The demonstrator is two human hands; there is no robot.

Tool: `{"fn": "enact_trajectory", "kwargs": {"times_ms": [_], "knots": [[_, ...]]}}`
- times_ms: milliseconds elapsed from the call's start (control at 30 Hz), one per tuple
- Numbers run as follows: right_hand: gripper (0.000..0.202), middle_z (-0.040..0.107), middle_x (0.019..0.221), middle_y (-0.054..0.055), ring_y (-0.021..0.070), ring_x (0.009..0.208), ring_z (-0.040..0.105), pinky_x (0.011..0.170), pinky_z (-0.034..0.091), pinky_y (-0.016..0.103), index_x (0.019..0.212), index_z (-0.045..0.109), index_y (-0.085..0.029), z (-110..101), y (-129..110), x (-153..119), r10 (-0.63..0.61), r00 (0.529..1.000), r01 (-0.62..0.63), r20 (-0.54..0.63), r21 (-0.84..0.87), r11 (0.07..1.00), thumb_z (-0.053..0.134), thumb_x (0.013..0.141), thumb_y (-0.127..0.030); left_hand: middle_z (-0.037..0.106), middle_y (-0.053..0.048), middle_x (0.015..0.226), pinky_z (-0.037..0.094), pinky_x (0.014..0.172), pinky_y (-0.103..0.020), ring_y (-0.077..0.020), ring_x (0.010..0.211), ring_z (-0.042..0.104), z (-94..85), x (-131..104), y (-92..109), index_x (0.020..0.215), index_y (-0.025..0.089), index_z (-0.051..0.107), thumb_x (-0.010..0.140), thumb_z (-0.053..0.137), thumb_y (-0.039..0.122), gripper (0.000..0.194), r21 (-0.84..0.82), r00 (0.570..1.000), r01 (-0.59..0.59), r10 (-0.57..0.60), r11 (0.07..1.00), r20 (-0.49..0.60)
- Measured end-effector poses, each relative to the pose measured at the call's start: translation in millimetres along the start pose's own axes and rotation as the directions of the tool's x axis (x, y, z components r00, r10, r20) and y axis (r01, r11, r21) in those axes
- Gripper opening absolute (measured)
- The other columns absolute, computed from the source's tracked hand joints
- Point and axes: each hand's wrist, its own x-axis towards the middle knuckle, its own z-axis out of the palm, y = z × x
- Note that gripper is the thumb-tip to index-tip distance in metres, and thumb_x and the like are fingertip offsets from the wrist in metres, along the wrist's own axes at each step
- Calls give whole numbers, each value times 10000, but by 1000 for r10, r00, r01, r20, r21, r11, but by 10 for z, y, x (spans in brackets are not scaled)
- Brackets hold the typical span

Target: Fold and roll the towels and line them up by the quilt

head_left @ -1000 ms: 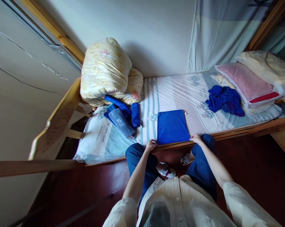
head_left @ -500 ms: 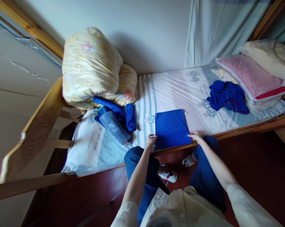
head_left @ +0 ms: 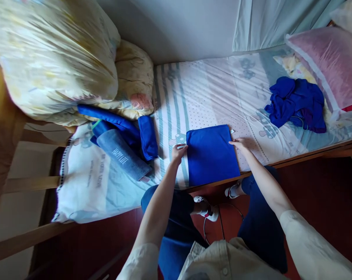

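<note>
A blue towel [head_left: 212,157], folded into a flat square, lies at the front edge of the bed, with a small white tag by its far right side. My left hand [head_left: 179,152] is closed at its left edge, thumb and fingers pinching the cloth about midway along. On the opposite edge, my right hand [head_left: 239,144] pinches the cloth a little nearer the far corner. To the left are a rolled grey-blue towel [head_left: 122,153] lettered "HAPPY LIFE" and a rolled blue towel [head_left: 148,138]. A crumpled heap of blue cloth [head_left: 297,103] sits at the right.
A large bundled yellow quilt [head_left: 62,58] stands at the bed's left end by the wooden bed frame [head_left: 32,182]. On the right is a pink pillow [head_left: 329,66]. The patterned sheet [head_left: 211,89] covers the mattress. Cables [head_left: 222,221] run over the red floor.
Both hands have slid along the towel's side edges, away from my body. The towel stays flat in place. My view has moved closer to the bed.
</note>
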Motion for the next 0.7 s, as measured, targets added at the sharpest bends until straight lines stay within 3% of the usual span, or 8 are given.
{"fn": "enact_trajectory", "kwargs": {"times_ms": [167,300,400,533,600,700], "knots": [[361,608,619,-53,136,655,600,670,519,253,637,555,-214,117,-224,446,-77,992,79,-105,20,997,914,606,-224,748,-52,811,518,665,-240,-148,685,682,158,253,277,1000,159,658,686,870,248,389,27,1000,-26,26,999,-3],[289,718,734,8,195,784,702,783,596,322,691,619,-201,204,-315,771,-194,973,197,-125,18,980,899,627,-235,783,-56,877,540,704,-252,-167,742,710,231,388,475,1042,177,686,756,808,222,314,207,992,-127,127,970,10],[258,773,821,53,235,878,750,860,618,369,721,664,-186,267,-333,983,-296,953,296,-72,-4,955,900,627,-234,793,-56,931,560,810,-288,-189,823,735,261,476,601,1020,186,721,780,741,169,242,397,955,-295,275,869,108],[187,788,833,71,261,919,776,917,621,394,738,724,-171,310,-318,1192,-362,932,355,-17,-156,922,876,666,-254,790,-87,1024,531,995,-369,-241,928,738,304,585,709,943,180,770,794,666,145,185,576,849,-525,430,626,306],[160,792,844,67,256,918,779,921,620,388,780,751,-170,309,-314,1263,-383,924,369,-21,-219,903,845,704,-275,787,-103,1032,510,1042,-390,-276,1000,728,321,632,734,907,178,785,794,651,155,178,613,811,-579,455,537,367],[213,798,882,65,237,916,775,919,614,367,853,764,-167,290,-331,1343,-403,915,382,-29,-265,885,831,732,-330,790,-97,990,501,1063,-401,-296,1043,714,326,679,748,891,185,793,791,641,164,183,626,809,-578,466,523,358]]}}
